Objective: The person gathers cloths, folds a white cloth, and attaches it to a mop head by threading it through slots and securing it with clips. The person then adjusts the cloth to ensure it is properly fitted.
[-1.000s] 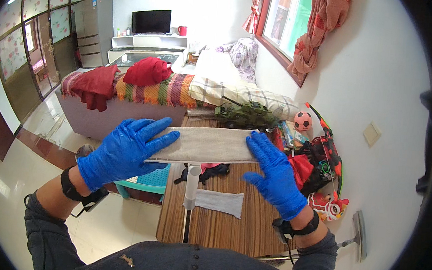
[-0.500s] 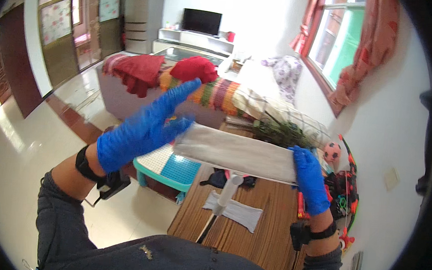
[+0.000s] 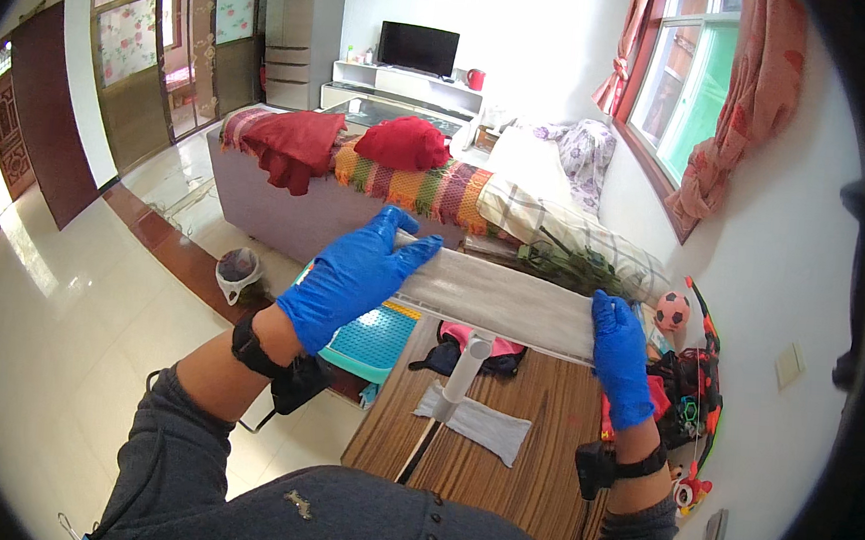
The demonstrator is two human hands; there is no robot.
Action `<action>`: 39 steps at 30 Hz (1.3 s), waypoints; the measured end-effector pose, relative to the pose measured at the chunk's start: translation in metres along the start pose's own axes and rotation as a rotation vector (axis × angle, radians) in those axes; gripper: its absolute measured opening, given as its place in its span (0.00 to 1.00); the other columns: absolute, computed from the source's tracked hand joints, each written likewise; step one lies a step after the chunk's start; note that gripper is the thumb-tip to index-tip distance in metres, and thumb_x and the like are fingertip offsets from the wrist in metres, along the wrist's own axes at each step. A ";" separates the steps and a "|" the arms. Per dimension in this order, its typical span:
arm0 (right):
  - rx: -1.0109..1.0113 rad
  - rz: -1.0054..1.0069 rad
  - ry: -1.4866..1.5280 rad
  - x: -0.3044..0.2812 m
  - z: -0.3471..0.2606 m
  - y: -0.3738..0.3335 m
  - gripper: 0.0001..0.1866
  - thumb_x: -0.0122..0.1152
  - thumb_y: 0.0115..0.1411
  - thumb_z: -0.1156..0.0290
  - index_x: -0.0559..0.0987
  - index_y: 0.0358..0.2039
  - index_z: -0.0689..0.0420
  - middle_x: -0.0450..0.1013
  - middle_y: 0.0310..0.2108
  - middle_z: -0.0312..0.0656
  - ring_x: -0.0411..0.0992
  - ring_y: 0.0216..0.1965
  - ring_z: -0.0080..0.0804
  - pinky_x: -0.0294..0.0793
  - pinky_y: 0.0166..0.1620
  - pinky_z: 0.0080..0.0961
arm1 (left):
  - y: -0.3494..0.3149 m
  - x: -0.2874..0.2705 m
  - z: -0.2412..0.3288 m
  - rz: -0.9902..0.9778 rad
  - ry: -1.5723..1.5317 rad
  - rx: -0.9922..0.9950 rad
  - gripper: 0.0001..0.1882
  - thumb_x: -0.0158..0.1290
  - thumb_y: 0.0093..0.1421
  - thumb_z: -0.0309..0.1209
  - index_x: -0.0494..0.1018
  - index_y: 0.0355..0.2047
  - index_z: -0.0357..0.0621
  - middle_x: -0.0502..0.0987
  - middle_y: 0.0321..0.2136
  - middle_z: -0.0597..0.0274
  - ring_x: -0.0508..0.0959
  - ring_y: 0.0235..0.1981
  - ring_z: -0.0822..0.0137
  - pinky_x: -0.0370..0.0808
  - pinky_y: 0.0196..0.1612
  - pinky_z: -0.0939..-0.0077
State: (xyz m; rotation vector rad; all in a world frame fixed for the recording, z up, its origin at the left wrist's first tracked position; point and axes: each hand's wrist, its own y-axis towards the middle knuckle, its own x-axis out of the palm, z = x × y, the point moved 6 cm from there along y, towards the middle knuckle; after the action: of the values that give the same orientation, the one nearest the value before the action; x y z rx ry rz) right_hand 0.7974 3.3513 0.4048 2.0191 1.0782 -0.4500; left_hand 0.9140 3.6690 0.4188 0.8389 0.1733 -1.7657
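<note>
A flat mop head with a pale grey cloth pad (image 3: 506,293) is raised in front of me, pad side up. Its white and black pole (image 3: 460,377) slants down toward my body. My left hand (image 3: 352,276), in a blue glove, is closed at the pad's left end, thumb on the near side and fingers on the far side. At the opposite end, my gloved right hand (image 3: 623,359) grips the corner, its fingertips partly hidden. Below the pole, a second grey cloth pad (image 3: 482,426) lies flat on the wooden table (image 3: 538,478).
A teal plastic stool (image 3: 372,344) stands left of the table. On the table are a dark and pink item (image 3: 446,356) and green leafy stems (image 3: 573,265). Toys and a pink ball (image 3: 672,311) crowd the right wall. A covered sofa (image 3: 277,199) stands beyond; a bagged bin (image 3: 239,275) sits left.
My left hand has come in from the left, out of an open, stretched pose, and closed at the pad's left end. My right hand keeps its grip. The view has shifted slightly.
</note>
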 end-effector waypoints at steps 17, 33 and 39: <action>0.405 -0.192 0.661 -0.005 0.060 0.016 0.35 0.40 0.66 0.37 0.76 0.54 0.54 0.78 0.36 0.39 0.75 0.25 0.26 0.75 0.26 0.23 | 0.005 0.000 -0.025 -0.087 -0.399 -0.040 0.19 0.44 0.68 0.47 0.73 0.43 0.45 0.70 0.27 0.62 0.72 0.18 0.75 0.67 0.10 0.82; 0.649 -0.291 -0.329 0.150 0.322 -0.183 0.23 0.68 0.52 0.53 0.82 0.38 0.60 0.77 0.40 0.55 0.77 0.41 0.51 0.75 0.45 0.41 | 0.013 -0.013 -0.055 -0.016 -0.300 -0.046 0.19 0.48 0.68 0.45 0.75 0.49 0.47 0.79 0.38 0.61 0.80 0.35 0.72 0.78 0.40 0.80; 0.948 -0.039 -0.402 0.165 0.332 -0.205 0.40 0.73 0.46 0.48 0.74 0.49 0.68 0.74 0.45 0.62 0.73 0.50 0.55 0.72 0.54 0.41 | 0.013 -0.015 -0.048 -0.009 -0.256 -0.010 0.17 0.48 0.68 0.44 0.77 0.48 0.48 0.78 0.36 0.63 0.77 0.34 0.75 0.74 0.40 0.83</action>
State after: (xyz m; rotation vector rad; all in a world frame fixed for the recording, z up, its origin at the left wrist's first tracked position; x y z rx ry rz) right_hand 0.7427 3.2498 -0.0030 2.5091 0.6915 -1.5349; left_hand 0.9495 3.7004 0.3962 0.5991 0.0169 -1.8611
